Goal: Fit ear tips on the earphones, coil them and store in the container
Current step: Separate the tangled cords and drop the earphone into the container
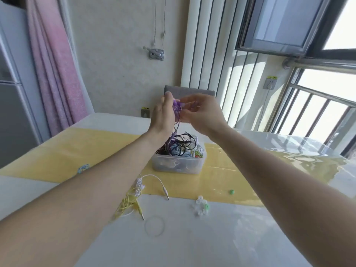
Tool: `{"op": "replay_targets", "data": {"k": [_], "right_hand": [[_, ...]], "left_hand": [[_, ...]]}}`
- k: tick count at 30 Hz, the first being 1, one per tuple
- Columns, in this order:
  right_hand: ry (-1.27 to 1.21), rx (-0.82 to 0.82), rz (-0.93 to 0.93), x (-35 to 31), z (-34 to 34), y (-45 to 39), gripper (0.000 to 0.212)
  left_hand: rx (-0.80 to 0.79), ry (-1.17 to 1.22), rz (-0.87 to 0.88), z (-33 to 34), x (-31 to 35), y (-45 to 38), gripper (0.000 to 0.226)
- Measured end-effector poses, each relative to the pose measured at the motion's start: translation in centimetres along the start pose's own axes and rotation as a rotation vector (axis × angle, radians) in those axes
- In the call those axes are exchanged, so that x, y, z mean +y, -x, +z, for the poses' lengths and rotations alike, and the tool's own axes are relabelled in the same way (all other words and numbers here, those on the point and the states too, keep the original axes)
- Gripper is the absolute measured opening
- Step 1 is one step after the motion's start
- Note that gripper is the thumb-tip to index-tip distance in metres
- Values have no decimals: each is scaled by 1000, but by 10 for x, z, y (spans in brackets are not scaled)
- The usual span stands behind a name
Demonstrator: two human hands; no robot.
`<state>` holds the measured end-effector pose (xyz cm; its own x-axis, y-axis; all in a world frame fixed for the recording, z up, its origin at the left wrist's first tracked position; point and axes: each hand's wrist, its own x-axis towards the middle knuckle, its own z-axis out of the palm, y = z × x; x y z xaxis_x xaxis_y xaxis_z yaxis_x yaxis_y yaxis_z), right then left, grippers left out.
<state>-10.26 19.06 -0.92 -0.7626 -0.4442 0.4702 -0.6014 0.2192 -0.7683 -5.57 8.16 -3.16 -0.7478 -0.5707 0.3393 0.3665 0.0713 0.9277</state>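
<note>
Both hands are raised above a clear plastic container (178,166) full of tangled earphones. My left hand (162,114) holds a purple earphone (177,108) whose cord hangs down into the container. My right hand (200,112) pinches at the purple earbuds from the right; the fingertips are blurred. On the table lie a yellow earphone (128,206), a white earphone (152,182) and a cluster of clear and green ear tips (201,206).
A single green ear tip (232,191) lies on the yellow table runner (57,157). A clear ring (154,226) sits near the front. A blue coiled earphone (83,168) peeks out beside my left forearm. Window bars stand to the right.
</note>
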Motion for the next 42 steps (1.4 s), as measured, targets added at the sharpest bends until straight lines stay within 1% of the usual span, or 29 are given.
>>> {"op": "replay_targets", "data": {"k": [1,2,4,6,7,8,10,11,13,14,16,18,20,21,22,23,25,26,27,29,31,33,35,36,39,42], "right_hand": [[109,-27,13,6,2,-8,31],[195,-69,29,13,6,-11,31],[318,-165,36,26,14,-12,24],[378,-250,29,39,22,-10,20],[410,-283,14,46,25,-8,20],[466,-301,-16,53,27,-6,21],[601,-289,-87,66,34,-5,23],[628,-280,-112,69,37,-3,23],[570,-278,-155,70,42,-2,20],[527,-282,-181,69,44,-1,18],[473,-304,-204,65,47,0,18],[475,-328,-195,61,51,0,21],[457,-330,-145,60,54,1,38],[440,-306,-123,61,56,2,45],[447,-267,-120,63,57,2,46],[497,-211,-127,64,58,2,43],[665,-87,-141,67,61,4,33],[692,-46,-144,66,62,5,33],[664,-44,-129,65,63,6,35],[569,-140,-100,63,67,7,36],[576,-324,-138,62,69,10,30],[572,-440,-190,62,66,11,28],[538,-502,-182,61,61,8,32],[535,-530,-174,61,59,6,34],[573,-580,-152,62,60,-1,28],[762,-645,-162,59,69,-11,27]], "left_hand": [[3,-40,-20,3,-11,-9,42],[-9,-140,-36,3,-23,-12,43],[-64,-469,-53,-3,-45,-16,41],[-84,-814,-9,-14,-62,-19,39],[-78,-910,39,-21,-70,-20,41],[-76,-958,78,-26,-75,-19,43],[-111,-963,118,-36,-83,-20,42],[-122,-923,126,-40,-86,-19,35],[-101,-848,167,-48,-86,-16,15],[-83,-839,206,-52,-85,-15,12],[-101,-866,278,-58,-83,-14,12],[-146,-962,312,-63,-80,-14,14],[-212,-1084,305,-65,-72,-15,18],[-272,-1126,282,-66,-68,-16,21],[-349,-1157,245,-68,-64,-16,26],[-422,-1182,203,-69,-59,-15,34],[-505,-1198,107,-70,-53,-15,44],[-517,-1192,56,-70,-49,-14,49],[-522,-1182,7,-69,-46,-12,54],[-553,-1191,-34,-71,-43,-11,56],[-592,-1225,5,-75,-46,-10,41],[-592,-1169,65,-80,-49,-9,24],[-533,-1051,88,-84,-50,-10,14],[-500,-1035,100,-84,-49,-10,12],[-403,-1117,116,-80,-50,-11,15],[-351,-1165,142,-72,-50,-9,13]]}}
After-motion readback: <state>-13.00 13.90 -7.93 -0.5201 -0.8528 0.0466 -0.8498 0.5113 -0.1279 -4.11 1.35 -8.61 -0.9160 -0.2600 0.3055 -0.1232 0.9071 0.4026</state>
